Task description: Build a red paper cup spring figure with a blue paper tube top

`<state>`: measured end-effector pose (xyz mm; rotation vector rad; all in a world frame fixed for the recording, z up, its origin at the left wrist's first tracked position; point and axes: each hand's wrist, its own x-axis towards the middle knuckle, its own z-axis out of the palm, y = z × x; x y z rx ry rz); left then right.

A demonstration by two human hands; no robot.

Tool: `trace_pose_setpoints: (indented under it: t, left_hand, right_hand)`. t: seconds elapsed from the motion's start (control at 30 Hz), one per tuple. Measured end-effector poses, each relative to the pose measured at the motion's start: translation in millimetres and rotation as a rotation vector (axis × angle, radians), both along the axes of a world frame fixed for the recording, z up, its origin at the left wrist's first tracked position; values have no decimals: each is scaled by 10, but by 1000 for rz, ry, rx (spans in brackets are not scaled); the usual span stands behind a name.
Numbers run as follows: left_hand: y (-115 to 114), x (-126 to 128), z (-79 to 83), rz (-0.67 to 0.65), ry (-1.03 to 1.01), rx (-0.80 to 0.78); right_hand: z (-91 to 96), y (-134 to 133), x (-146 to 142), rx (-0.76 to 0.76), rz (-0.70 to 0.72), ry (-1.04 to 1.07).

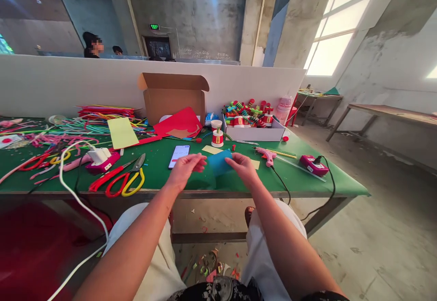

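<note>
Right hand (pixel 245 167) is closed on blue paper (pixel 218 163), at its right edge; paper is held over counter (pixel 157 176). Left hand (pixel 185 169) is half-curled just beside paper's left edge; grip can't be told.

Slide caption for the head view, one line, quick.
At a green table, the right hand holds a blue sheet, left hand close beside it, phone and pink glue gun nearby.

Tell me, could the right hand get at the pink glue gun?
Probably yes: the pink glue gun lies close beside the right hand, with only flat yellow paper between them, though that hand holds the blue sheet and might need to let go first.
</note>
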<state>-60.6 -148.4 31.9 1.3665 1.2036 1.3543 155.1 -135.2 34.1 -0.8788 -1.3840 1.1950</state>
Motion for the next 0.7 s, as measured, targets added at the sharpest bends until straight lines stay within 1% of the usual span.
trace_pose_setpoints:
  t: [0.03,0.07,0.1,0.13,0.17,0.2,0.23,0.27,0.33,0.4,0.47,0.57,0.63,0.7]
  left_hand:
    - [-24,-188,52,82,193,56]
    - [-58,-406,98,196,449,97]
    - [-101,-639,132,308,719,97]
    - [-153,-871,152,392,964,38]
    - [-211,-1085,157,440,1178,-71]
    - [-269,-1268,150,468,1340,-210]
    - [-325,-1411,133,474,1445,-336]
    - [-373,-1510,113,469,1506,-402]
    - [-439,-1588,79,436,1534,-471]
    - [-459,-1560,70,408,1505,-474]
    - [-450,-1506,84,391,1476,-473]
    - [-442,-1491,104,381,1422,-496]
    - [-478,-1519,103,415,1332,-492]
    - [-558,-1521,97,465,1186,-408]
  right_hand:
    - [20,-7,56,-53,75,66]
    - [39,-16,121,-106,171,129]
    - [55,-27,187,-148,267,168]
    - [67,-39,248,-165,327,186]
    - [73,-51,297,-177,372,166]
    - [74,-61,330,-179,400,107]
    - [68,-69,345,-172,410,23]
    - [57,-73,344,-162,411,-72]
    - [23,-68,306,-124,389,-228]
    - [-20,-51,252,-87,358,-280]
    - [-57,-36,211,-85,348,-292]
    - [-77,-33,192,-136,346,-267]
    - [-65,-43,203,-152,333,-241]
    - [-43,-55,225,-137,311,-228]
